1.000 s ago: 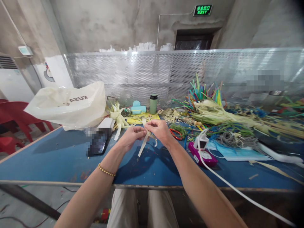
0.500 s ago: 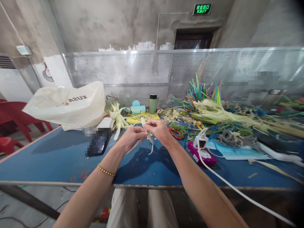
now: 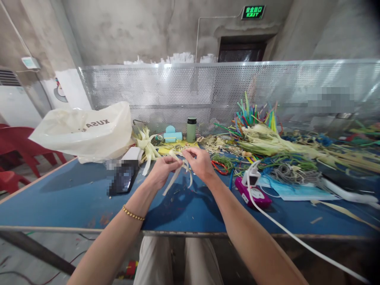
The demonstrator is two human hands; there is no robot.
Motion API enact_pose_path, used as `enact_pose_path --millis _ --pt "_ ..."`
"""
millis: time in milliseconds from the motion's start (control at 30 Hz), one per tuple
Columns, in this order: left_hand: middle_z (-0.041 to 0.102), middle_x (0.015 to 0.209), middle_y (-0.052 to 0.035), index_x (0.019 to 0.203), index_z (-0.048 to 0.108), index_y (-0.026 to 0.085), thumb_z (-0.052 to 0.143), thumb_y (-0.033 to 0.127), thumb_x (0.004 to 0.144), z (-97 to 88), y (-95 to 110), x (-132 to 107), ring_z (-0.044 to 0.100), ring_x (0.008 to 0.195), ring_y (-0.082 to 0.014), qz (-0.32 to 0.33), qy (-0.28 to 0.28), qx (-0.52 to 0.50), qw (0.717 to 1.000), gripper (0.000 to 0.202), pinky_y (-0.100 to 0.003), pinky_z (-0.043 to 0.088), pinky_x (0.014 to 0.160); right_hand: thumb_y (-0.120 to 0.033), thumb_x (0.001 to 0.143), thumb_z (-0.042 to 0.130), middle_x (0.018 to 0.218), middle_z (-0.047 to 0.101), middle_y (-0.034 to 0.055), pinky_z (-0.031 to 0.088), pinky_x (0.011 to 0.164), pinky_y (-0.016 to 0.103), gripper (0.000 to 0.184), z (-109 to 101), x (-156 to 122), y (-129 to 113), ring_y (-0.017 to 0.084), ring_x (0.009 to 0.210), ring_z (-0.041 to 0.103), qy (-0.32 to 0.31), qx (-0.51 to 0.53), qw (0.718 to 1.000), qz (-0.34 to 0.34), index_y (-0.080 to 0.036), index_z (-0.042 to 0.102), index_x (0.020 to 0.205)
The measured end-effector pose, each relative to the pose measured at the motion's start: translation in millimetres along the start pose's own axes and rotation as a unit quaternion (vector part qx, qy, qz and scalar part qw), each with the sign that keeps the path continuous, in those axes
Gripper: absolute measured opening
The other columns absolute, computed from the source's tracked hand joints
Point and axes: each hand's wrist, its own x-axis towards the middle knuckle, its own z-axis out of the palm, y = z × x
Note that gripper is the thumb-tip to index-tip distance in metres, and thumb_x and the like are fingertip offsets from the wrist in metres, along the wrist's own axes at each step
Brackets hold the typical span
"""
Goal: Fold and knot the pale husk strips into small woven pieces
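Observation:
Both of my hands are raised over the blue table (image 3: 74, 198), pinching pale leaf strips (image 3: 175, 176) between them. My left hand (image 3: 160, 172), with a gold bracelet on its wrist, grips the strips with thumb and fingers closed. My right hand (image 3: 200, 162) pinches the same strips from the right side. Loose ends of the strips hang down toward the table below the hands.
A white plastic bag (image 3: 86, 130) lies at the left, a dark phone (image 3: 121, 180) beside it. A green bottle (image 3: 191, 130) stands by the perforated metal screen (image 3: 208, 91). Leaves and coloured strips (image 3: 267, 142) pile at the right, near a purple device (image 3: 253, 194) with a white cable.
The hands have shifted slightly and drawn a little apart. The hanging strip ends have swung to a new angle below the hands.

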Motion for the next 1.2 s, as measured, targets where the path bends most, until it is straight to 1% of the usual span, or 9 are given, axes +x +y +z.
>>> enact_pose_path --millis 67,100,200,267,433,633,867,1000,1200 --pt "0.057 0.055 0.0006 0.059 0.065 0.012 0.085 0.032 0.055 -2.4 0.5 4.4 0.045 0.052 -0.0074 0.048 0.072 -0.023 0.996 0.029 -0.024 0.033 0.054 -0.035 0.088 0.054 0.071 0.067 0.0053 0.041 0.066 0.026 0.029 -0.2 -0.7 -1.5 0.015 0.066 0.055 0.044 -0.055 0.997 -0.036 -0.016 0.067 0.071" --pt "0.057 0.054 0.0009 0.059 0.065 0.012 0.084 0.032 0.055 -3.8 0.5 6.3 0.044 0.051 -0.0070 0.063 0.100 -0.033 0.992 0.029 -0.023 0.033 0.054 -0.035 0.089 0.052 0.066 0.065 0.0043 0.039 0.064 0.025 0.031 0.7 -1.9 -2.5 0.014 0.063 0.053 0.036 -0.072 0.996 -0.044 -0.016 0.066 0.069" --pt "0.057 0.054 0.0009 0.061 0.067 0.012 0.085 0.031 0.052 -6.7 -0.4 9.7 0.045 0.052 -0.0073 0.061 0.136 -0.068 0.986 0.029 -0.023 0.033 0.054 -0.037 0.090 0.053 0.054 0.055 0.0005 0.030 0.055 0.025 0.040 7.0 -7.7 -5.4 0.011 0.054 0.044 -0.058 -0.097 0.992 -0.055 -0.016 0.060 0.057" --pt "0.058 0.055 0.0008 0.061 0.067 0.012 0.087 0.030 0.050 -6.6 -1.0 9.6 0.046 0.052 -0.0075 0.039 0.129 -0.096 0.986 0.030 -0.023 0.032 0.053 -0.036 0.088 0.056 0.053 0.053 -0.0008 0.027 0.054 0.025 0.040 12.2 -11.0 -5.5 0.010 0.053 0.041 -0.087 -0.096 0.990 -0.060 -0.016 0.057 0.054" --pt "0.060 0.062 -0.0005 0.067 0.069 0.011 0.088 0.030 0.051 -3.2 2.2 5.6 0.049 0.055 -0.0081 -0.018 0.053 -0.132 0.990 0.032 -0.022 0.033 0.052 -0.026 0.085 0.056 0.054 0.048 -0.0028 0.027 0.055 0.024 0.030 16.0 -11.6 -0.8 0.010 0.054 0.038 -0.075 -0.063 0.994 -0.047 -0.017 0.053 0.057" --pt "0.056 0.059 -0.0001 0.065 0.069 0.009 0.085 0.030 0.060 -3.4 3.1 5.6 0.044 0.053 -0.0060 0.012 -0.013 -0.105 0.994 0.027 -0.022 0.032 0.050 -0.028 0.086 0.054 0.053 0.046 -0.0028 0.027 0.054 0.024 0.032 12.4 -10.1 -1.9 0.010 0.054 0.038 -0.088 -0.030 0.995 -0.034 -0.017 0.050 0.056" --pt "0.055 0.054 0.0000 0.060 0.067 0.009 0.086 0.030 0.057 -5.1 2.3 7.9 0.044 0.051 -0.0062 0.033 0.032 -0.099 0.994 0.028 -0.022 0.032 0.050 -0.030 0.086 0.056 0.054 0.046 -0.0031 0.027 0.055 0.024 0.032 11.8 -10.2 -3.6 0.010 0.054 0.038 -0.088 -0.021 0.995 -0.035 -0.017 0.051 0.057" --pt "0.053 0.052 0.0002 0.058 0.066 0.009 0.086 0.030 0.057 -5.2 3.4 7.6 0.044 0.050 -0.0065 0.033 0.037 -0.097 0.994 0.029 -0.022 0.032 0.050 -0.026 0.085 0.057 0.055 0.048 -0.0028 0.028 0.055 0.024 0.030 11.8 -10.3 -3.1 0.010 0.055 0.040 -0.089 -0.035 0.995 -0.042 -0.018 0.051 0.057" --pt "0.054 0.054 0.0005 0.056 0.065 0.011 0.087 0.031 0.055 -5.6 5.1 6.6 0.044 0.050 -0.0064 0.031 0.042 -0.101 0.994 0.030 -0.022 0.033 0.049 -0.027 0.085 0.058 0.057 0.054 -0.0018 0.030 0.055 0.024 0.028 10.1 -10.4 -4.1 0.011 0.055 0.043 -0.091 -0.072 0.992 -0.052 -0.018 0.054 0.059"
